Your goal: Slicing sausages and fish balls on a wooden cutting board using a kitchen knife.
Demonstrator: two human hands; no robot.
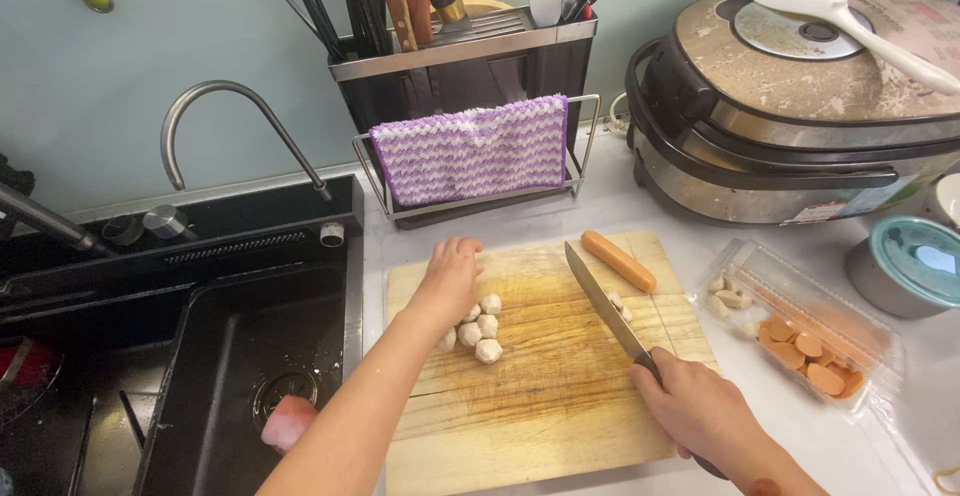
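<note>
worn, stained wooden cutting board [560, 396], shiny steel knife [605, 308] blade (dark handle), matt black sink [200, 356], woven cloth [470, 148]

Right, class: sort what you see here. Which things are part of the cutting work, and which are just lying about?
In use: left hand on the white balls; right hand holding the knife; cutting board; whole sausage; tray of slices.

Lying about: rice cooker, striped cloth, utensil rack, sink.

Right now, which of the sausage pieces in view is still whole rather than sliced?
The orange sausage lying on the cutting board beyond the knife tip is whole. The others are round slices in the clear plastic tray to the right.
</note>
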